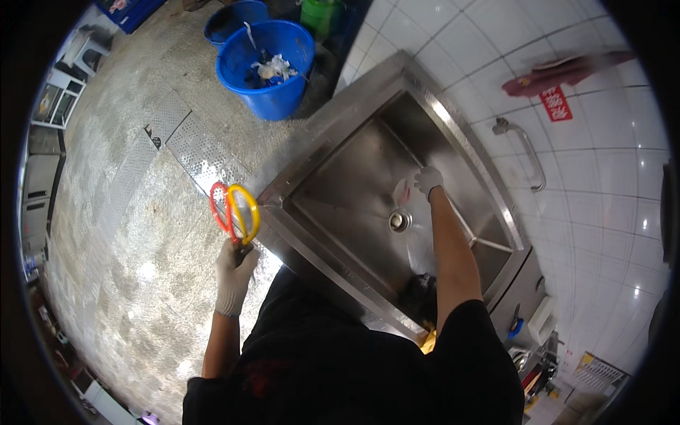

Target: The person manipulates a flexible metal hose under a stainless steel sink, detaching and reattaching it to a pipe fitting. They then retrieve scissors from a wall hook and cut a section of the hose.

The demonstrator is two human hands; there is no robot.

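Observation:
My left hand [236, 273], in a whitish knitted glove, is closed round the blade end of a pair of scissors [253, 219]. Their handle loops, one red and one yellow, point up and away from me, left of the sink. My right hand [428, 180], gloved too, reaches into the stainless steel sink [340, 191]. At its fingertips is a small piece of clear plastic [402, 190] with red marks, seemingly pinched there. Just nearer to me lies the round drain [399, 221]. A crumpled black thing [421, 294] sits in the sink's near corner.
Beyond the sink stand a blue bucket [273, 103] with rubbish in it and another blue bucket [234, 15]. A metal handle [528, 154] and a dark red cloth [542, 79] are on the tiled wall. Perforated metal plates [202, 152] lie in the floor.

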